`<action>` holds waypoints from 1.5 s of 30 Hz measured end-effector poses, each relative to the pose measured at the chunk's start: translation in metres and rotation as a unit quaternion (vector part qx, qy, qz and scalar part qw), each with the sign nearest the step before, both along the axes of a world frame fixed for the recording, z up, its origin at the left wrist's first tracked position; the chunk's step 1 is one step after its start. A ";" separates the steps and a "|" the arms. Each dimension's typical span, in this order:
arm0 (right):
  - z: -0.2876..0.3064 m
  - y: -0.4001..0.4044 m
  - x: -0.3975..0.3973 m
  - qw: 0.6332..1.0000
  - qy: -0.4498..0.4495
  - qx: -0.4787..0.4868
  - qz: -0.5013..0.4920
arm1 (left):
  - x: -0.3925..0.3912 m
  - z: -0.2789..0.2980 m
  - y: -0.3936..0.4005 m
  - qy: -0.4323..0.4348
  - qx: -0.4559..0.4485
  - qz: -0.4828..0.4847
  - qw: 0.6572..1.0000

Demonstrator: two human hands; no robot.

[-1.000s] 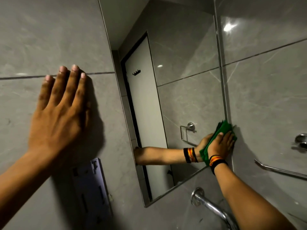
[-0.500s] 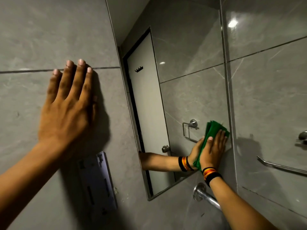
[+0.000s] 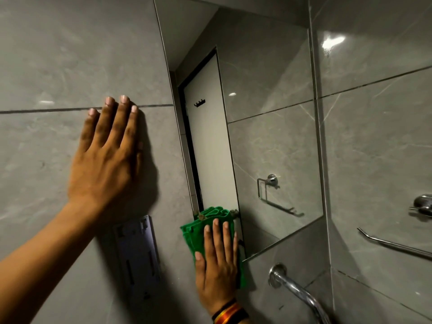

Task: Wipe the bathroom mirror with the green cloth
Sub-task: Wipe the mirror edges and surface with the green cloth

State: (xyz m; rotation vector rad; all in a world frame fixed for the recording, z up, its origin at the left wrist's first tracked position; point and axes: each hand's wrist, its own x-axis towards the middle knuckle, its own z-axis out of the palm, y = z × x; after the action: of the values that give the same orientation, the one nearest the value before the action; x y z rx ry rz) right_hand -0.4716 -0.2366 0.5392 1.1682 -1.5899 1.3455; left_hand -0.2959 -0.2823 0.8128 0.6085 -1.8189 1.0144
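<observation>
The bathroom mirror is set flush in the grey tiled wall and reflects a white door and a towel ring. My right hand lies flat on the folded green cloth, pressing it against the mirror's bottom left corner. Part of the cloth overlaps the mirror's lower edge onto the tile. My left hand rests flat on the wall tile to the left of the mirror, fingers together and pointing up, holding nothing.
A chrome spout sticks out of the wall just below the mirror, right of my right hand. A pale plastic wall bracket hangs between my forearms. A chrome rail and a fitting are on the right-hand wall.
My right hand has swept the cloth from the mirror's lower right edge leftward and down to its bottom left corner. My left hand has stayed flat on the tile.
</observation>
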 end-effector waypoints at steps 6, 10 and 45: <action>0.008 0.010 0.009 0.999 -0.002 -0.005 0.035 | -0.002 0.001 0.003 -0.003 0.002 0.007 1.000; 0.023 0.025 0.024 0.991 -0.031 -0.018 0.127 | 0.001 0.003 0.015 -0.016 0.030 0.029 0.999; 0.089 0.115 0.261 0.985 0.047 0.080 0.146 | 0.219 -0.199 0.155 0.001 0.294 0.055 0.954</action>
State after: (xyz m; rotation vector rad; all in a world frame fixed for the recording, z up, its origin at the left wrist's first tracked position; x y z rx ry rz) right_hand -0.2103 -0.1215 0.6285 1.5892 -1.5248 1.3388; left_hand -0.0767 -0.1271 0.6139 1.0749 -2.1091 0.5224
